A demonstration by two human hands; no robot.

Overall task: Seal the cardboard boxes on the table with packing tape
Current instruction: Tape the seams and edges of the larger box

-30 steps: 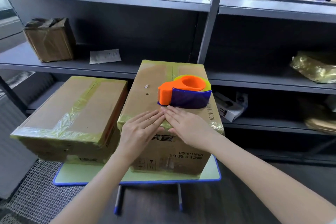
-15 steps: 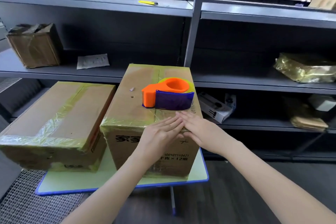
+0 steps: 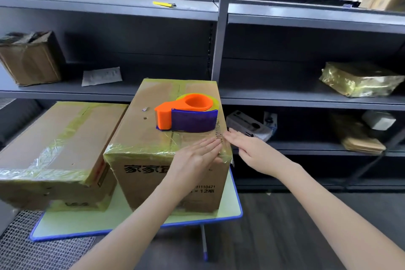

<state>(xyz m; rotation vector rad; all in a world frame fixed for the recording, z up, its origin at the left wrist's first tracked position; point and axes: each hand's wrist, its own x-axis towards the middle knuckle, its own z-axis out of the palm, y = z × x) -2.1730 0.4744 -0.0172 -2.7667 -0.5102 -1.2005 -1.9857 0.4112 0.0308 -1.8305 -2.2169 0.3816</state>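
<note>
Head view: cardboard box [image 3: 140, 138], edges taped, stands mid-frame on the tabletop [image 3: 230, 204]. An orange tape dispenser [image 3: 186, 114] rests on its top. Left hand [image 3: 192, 160] presses the near right corner, fingers straight. Right hand [image 3: 252, 149], fingers released, is at the right edge. Second taped box [image 3: 54, 138] sits lower left.

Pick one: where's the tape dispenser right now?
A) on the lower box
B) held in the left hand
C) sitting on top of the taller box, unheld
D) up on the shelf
C: the tape dispenser rests on top of the taller box, while the left hand and right hand are flat-fingered at that box's near right corner, neither one on the dispenser.
</note>
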